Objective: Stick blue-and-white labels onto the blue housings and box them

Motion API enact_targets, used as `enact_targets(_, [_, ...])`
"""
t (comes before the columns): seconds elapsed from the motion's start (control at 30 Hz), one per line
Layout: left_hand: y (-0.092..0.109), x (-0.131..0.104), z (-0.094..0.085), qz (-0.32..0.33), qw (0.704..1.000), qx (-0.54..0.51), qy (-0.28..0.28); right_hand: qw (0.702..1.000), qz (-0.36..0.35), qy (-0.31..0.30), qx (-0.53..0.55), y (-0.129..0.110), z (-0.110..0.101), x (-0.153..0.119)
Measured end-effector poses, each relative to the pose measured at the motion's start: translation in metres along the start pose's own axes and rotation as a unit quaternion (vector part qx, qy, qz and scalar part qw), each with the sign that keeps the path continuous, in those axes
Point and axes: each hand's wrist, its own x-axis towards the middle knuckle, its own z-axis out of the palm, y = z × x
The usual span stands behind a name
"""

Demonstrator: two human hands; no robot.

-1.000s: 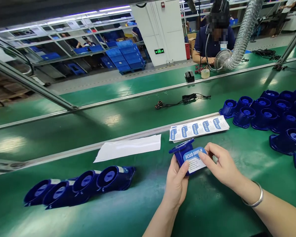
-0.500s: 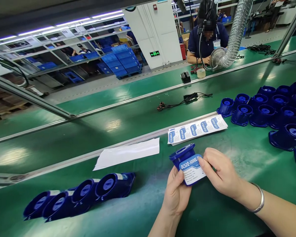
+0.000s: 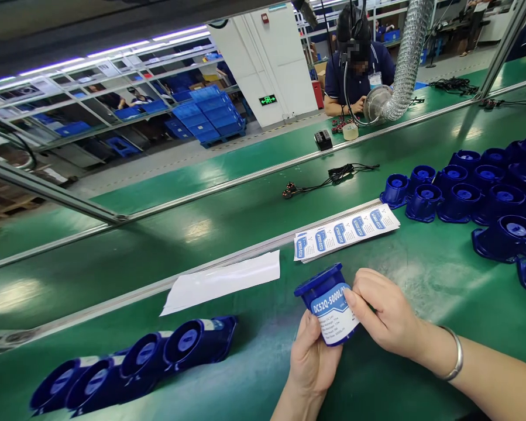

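Observation:
My left hand (image 3: 313,359) grips a blue plastic housing (image 3: 319,283) from below, its flanged end tilted up to the left. A white and blue label (image 3: 334,320) printed "DC52Q-5000L/H" lies around the housing's side. With thumb and curled fingers, my right hand (image 3: 383,310) holds the label's right edge against the housing; its fingertips are partly hidden. Behind the hands is a stack of printed label sheets (image 3: 346,234), and left of it a blank white sheet (image 3: 223,282). Several blue housings (image 3: 196,345) with labels on their sides lie in a row at the lower left.
Many more blue housings (image 3: 460,202) crowd the right side of the green bench (image 3: 263,374). A black cable bundle (image 3: 339,173) lies beyond the metal rail. Across the bench a person (image 3: 357,70) works beside a flexible silver duct (image 3: 407,64).
The label's printed face has curved more closely around the housing, its right end pressed in by my right thumb. Both hands sit slightly lower in view, and the camera has shifted a little.

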Motion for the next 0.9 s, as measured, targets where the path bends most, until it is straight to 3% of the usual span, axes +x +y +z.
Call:
enact_targets(0.37, [-0.004, 0.005, -0.007, -0.019, 0.999, -0.009, -0.033, 0.993, 0.103, 0.023, 0.051, 0.009, 0.01, -0.009])
enact_targets(0.5, [-0.002, 0.007, -0.006, -0.025, 0.998, -0.016, -0.061, 0.964, 0.222, 0.043, 0.142, 0.013, 0.018, -0.014])
enact_targets(0.6, [0.001, 0.007, 0.0, -0.047, 0.995, -0.027, -0.081, 0.941, 0.265, 0.048, 0.206, 0.016, 0.023, -0.016])
enact_targets(0.8, [0.006, 0.005, 0.016, -0.123, 0.985, -0.01, -0.118, 0.95, 0.237, 0.125, 0.158, 0.022, 0.013, -0.011])
enact_targets(0.9, [0.005, 0.005, 0.017, -0.156, 0.978, 0.005, -0.142, 0.96, 0.191, 0.09, 0.182, 0.024, 0.003, -0.003])
